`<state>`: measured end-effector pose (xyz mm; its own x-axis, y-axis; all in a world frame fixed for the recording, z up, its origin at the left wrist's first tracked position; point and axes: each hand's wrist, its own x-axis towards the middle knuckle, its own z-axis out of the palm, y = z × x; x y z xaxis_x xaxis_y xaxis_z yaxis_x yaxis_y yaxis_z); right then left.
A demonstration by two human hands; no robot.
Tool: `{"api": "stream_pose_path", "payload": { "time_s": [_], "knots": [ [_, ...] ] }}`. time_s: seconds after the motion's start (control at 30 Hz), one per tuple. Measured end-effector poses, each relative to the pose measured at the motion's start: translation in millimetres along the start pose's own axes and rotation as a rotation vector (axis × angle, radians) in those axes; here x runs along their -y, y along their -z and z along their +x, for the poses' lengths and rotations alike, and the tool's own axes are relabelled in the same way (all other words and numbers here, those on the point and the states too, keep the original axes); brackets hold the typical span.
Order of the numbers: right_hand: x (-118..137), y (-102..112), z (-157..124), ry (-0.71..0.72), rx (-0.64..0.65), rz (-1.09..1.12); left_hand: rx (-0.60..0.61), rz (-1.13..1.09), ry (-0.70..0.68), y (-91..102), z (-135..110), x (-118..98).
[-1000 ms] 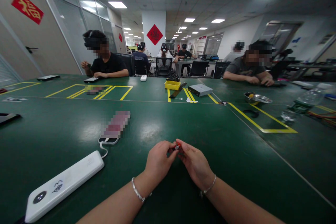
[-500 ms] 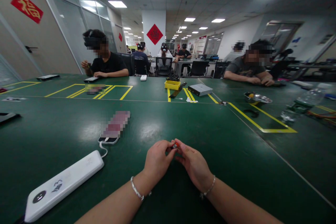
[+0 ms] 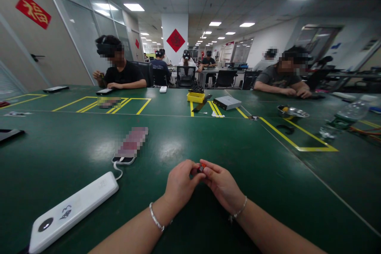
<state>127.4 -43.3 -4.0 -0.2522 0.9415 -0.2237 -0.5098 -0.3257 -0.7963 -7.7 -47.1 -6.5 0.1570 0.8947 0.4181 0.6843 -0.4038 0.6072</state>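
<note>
Between my fingertips, above the green table (image 3: 256,190), is a small red and grey piece (image 3: 202,167), mostly covered by the fingers and too small to name. My left hand (image 3: 181,180) pinches it from the left, thumb and forefinger closed on it. From the other side my right hand (image 3: 222,184) grips the same piece, its thumb and fingertips touching it. The two hands meet at the piece. To their left lies a phone (image 3: 132,143), its screen blurred out, joined by a short white cable to a long white power bank (image 3: 74,210).
Farther back are a yellow bin (image 3: 195,97) with dark items, a grey box (image 3: 228,102), a metal dish (image 3: 293,111) and a clear bottle (image 3: 347,117) lying at the right. Yellow tape (image 3: 315,149) marks the tabletop. Two people sit across the table.
My hands and the small piece have shifted slightly right and down. A bit more of the piece's red part shows between the fingers.
</note>
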Motion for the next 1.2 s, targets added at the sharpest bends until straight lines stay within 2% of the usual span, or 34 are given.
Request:
{"api": "stream_pose_path", "payload": {
  "time_s": [0.13, 0.2, 0.23, 0.3, 0.4, 0.43, 0.47, 0.53, 0.63, 0.7, 0.77, 0.83, 0.9, 0.97, 1.0, 1.03, 1.1, 1.13, 1.2],
  "knots": [
    [17, 8, 5, 0.063, -0.017, -0.071, -0.017, -0.049, 0.025, 0.4, -1, 0],
    [39, 24, 11, 0.154, -0.095, -0.160, -0.030, -0.057, 0.058, 0.8, 0, 3],
    [53, 37, 14, 0.224, -0.176, -0.242, -0.034, -0.059, 0.072, 1.0, 1, 4],
    [88, 74, 15, 0.388, -0.419, -0.542, -0.038, -0.065, 0.089, 1.1, 3, 7],
    [139, 150, 3, 0.579, -0.872, -1.253, -0.040, -0.074, 0.087, 0.5, 5, 9],
    [152, 178, -6, 0.568, -0.977, -1.438, -0.035, -0.076, 0.082, 0.2, 6, 10],
    [162, 206, -15, 0.490, -1.060, -1.543, -0.028, -0.076, 0.076, -0.1, 6, 10],
    [175, 258, -32, 0.312, -1.248, -1.551, -0.009, -0.065, 0.066, -0.4, 6, 11],
    [176, 318, -48, 0.163, -1.421, -1.344, 0.030, -0.018, 0.069, 0.0, 6, 12],
    [173, 342, -50, 0.149, -1.461, -1.247, 0.051, 0.015, 0.086, 0.2, 6, 13],
    [170, 354, -47, 0.171, -1.494, -1.201, 0.069, 0.033, 0.096, -0.1, 6, 14],
    [169, 351, -43, 0.182, -1.546, -1.191, 0.084, 0.035, 0.097, -1.2, 6, 16],
    [168, 333, -38, 0.197, -1.578, -1.261, 0.094, 0.029, 0.095, -2.3, 6, 17],
    [167, 298, -31, 0.314, -1.557, -1.459, 0.105, 0.019, 0.085, -2.8, 6, 17],
    [164, 275, -26, 0.422, -1.491, -1.589, 0.114, 0.016, 0.078, -2.7, 6, 17],
    [160, 249, -20, 0.549, -1.384, -1.718, 0.124, 0.016, 0.073, -2.4, 7, 17],
    [145, 193, -6, 0.760, -1.063, -1.906, 0.149, 0.020, 0.067, -1.5, 7, 16],
    [133, 164, 1, 0.818, -0.900, -1.946, 0.161, 0.024, 0.068, -1.2, 7, 15],
    [104, 112, 13, 0.846, -0.562, -2.000, 0.186, 0.036, 0.066, -1.2, 7, 15]
  ]
}}
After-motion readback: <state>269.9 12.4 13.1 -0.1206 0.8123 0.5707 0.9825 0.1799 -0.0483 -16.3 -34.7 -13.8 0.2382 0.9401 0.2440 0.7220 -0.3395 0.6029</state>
